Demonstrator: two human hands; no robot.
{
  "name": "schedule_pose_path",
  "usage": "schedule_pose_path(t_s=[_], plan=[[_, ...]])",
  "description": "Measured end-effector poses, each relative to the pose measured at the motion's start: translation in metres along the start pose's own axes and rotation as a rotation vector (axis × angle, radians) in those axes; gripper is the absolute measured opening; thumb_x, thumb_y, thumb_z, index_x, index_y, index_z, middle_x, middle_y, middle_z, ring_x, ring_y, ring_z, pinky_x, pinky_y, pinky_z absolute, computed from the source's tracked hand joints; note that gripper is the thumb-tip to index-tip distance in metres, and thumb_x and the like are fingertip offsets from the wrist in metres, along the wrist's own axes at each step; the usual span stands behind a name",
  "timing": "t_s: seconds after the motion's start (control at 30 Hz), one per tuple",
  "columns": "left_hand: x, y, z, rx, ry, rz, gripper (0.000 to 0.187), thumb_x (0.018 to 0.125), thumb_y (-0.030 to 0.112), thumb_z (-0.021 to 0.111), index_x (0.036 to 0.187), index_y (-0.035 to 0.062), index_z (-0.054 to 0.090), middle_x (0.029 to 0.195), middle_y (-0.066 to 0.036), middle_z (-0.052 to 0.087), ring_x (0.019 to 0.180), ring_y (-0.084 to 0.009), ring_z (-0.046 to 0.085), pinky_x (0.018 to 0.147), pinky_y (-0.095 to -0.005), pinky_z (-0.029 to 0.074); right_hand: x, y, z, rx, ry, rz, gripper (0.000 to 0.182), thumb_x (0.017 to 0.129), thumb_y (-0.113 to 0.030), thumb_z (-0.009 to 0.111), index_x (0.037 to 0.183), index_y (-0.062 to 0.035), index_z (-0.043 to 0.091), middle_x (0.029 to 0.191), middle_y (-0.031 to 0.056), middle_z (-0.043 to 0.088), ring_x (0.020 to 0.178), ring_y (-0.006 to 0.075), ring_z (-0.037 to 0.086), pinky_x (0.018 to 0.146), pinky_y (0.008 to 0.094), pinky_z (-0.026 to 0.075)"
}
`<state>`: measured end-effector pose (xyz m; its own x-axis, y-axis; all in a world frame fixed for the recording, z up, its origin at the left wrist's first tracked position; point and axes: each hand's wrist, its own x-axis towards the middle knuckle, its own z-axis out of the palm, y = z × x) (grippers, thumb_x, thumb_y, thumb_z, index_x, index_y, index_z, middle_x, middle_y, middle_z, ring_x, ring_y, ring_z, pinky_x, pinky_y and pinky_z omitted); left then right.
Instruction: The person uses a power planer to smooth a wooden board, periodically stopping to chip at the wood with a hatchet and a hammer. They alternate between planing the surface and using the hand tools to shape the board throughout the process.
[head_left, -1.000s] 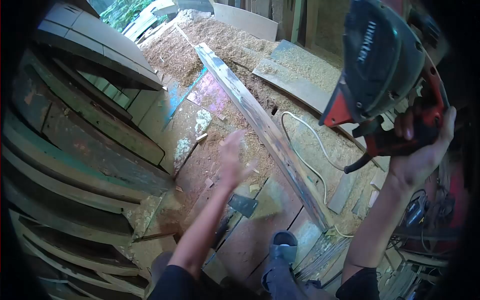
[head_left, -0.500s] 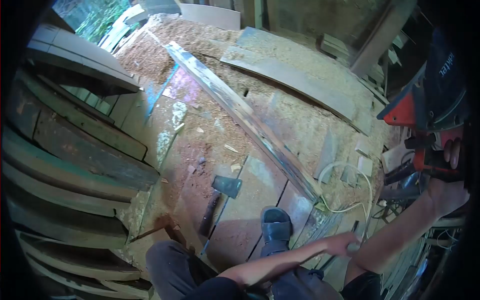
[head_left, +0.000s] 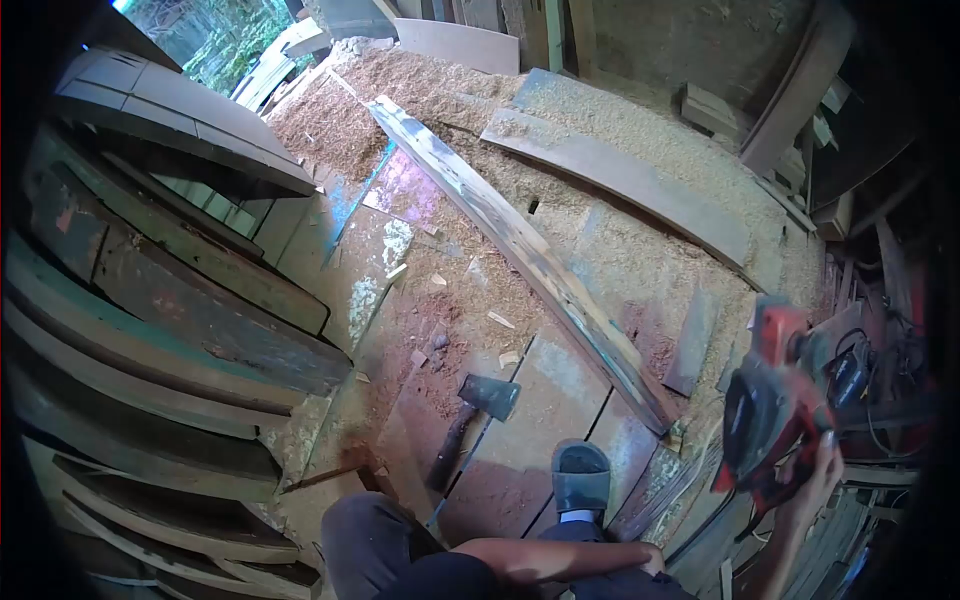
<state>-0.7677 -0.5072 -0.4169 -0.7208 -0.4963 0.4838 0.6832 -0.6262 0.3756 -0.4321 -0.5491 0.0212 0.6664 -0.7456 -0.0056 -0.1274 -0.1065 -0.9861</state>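
My right hand (head_left: 826, 462) is closed round the handle of a red-and-black electric planer (head_left: 752, 415), held in the air at the right. A dark cord (head_left: 705, 530) runs down from the planer. My left forearm crosses my lap, and my left hand (head_left: 652, 562) barely shows at its end, its fingers hidden. A long wooden beam (head_left: 520, 258) lies diagonally on the floor, its near end left of the planer. Left of the beam, a hatchet (head_left: 488, 397) with a dark handle lies on the boards near my sandalled foot (head_left: 580, 478).
Wood shavings (head_left: 330, 120) cover much of the floor. A wide plank (head_left: 620, 180) lies beyond the beam. Curved timbers (head_left: 170, 390) are stacked along the left. Tangled cords and scrap wood (head_left: 880, 370) fill the right side.
The planer has come down and left from the upper right edge with my right hand. My left hand, earlier closed by the pale cord, has drawn back toward my lap. The view has shifted.
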Motion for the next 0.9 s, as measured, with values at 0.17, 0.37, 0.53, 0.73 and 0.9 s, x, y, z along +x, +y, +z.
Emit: schedule_pose_path(t_s=[0.17, 0.37, 0.53, 0.73, 0.9], plan=[[-0.106, 0.043, 0.116, 0.512, 0.661, 0.616, 0.035, 0.089, 0.019, 0.059, 0.112, -0.0078, 0.060, 0.101, -0.009, 0.066, 0.090, -0.0182, 0.059, 0.084, -0.0353, 0.048, -0.031, 0.057, -0.046, -0.230, -0.137, 0.160, 0.030, 0.095, -0.024, 0.062, 0.110, 0.0017, 0.059, 0.062, -0.0008, 0.049, 0.045, 0.0069, 0.045, 0.042, 0.0234, 0.034], [-0.245, 0.193, 0.356, 1.221, 1.004, -0.085, 0.037, 0.092, 0.023, 0.058, 0.124, 0.0042, 0.057, 0.116, -0.017, 0.064, 0.105, -0.0334, 0.061, 0.089, -0.0404, 0.048, -0.055, 0.058, -0.080, -0.389, -0.198, 0.203, 0.032, 0.089, -0.023, 0.070, 0.104, 0.0043, 0.062, 0.064, -0.0004, 0.051, 0.046, 0.0069, 0.045, 0.043, 0.0220, 0.034], [-0.349, 0.191, 0.438, 0.987, 1.378, -0.281, 0.030, 0.096, 0.017, 0.056, 0.123, 0.0040, 0.060, 0.119, -0.013, 0.064, 0.106, -0.0218, 0.063, 0.092, -0.0339, 0.050, -0.048, 0.070, -0.096, -0.544, -0.346, 0.153, 0.028, 0.080, -0.022, 0.072, 0.085, 0.0046, 0.065, 0.068, 0.0031, 0.053, 0.065, 0.0129, 0.047, 0.061, 0.0285, 0.037], [-0.468, 0.156, 0.507, 1.120, 2.221, 0.104, 0.026, 0.086, -0.006, 0.054, 0.109, 0.0038, 0.064, 0.107, -0.007, 0.065, 0.096, -0.0196, 0.063, 0.080, -0.0327, 0.052, -0.034, 0.065, -0.062, -0.626, -0.526, -0.034, 0.029, 0.075, -0.022, 0.075, 0.085, 0.0039, 0.067, 0.071, 0.0074, 0.058, 0.065, 0.0152, 0.053, 0.062, 0.0288, 0.041], [-0.528, 0.129, 0.543, 1.268, 2.650, -0.082, 0.017, 0.090, 0.001, 0.054, 0.105, 0.0029, 0.063, 0.105, -0.012, 0.063, 0.095, -0.0274, 0.064, 0.080, -0.0337, 0.051, -0.027, 0.073, -0.032, -0.631, -0.657, -0.153, 0.028, 0.074, -0.023, 0.072, 0.081, 0.0034, 0.066, 0.067, 0.0066, 0.054, 0.061, 0.0161, 0.050, 0.057, 0.0292, 0.037]])
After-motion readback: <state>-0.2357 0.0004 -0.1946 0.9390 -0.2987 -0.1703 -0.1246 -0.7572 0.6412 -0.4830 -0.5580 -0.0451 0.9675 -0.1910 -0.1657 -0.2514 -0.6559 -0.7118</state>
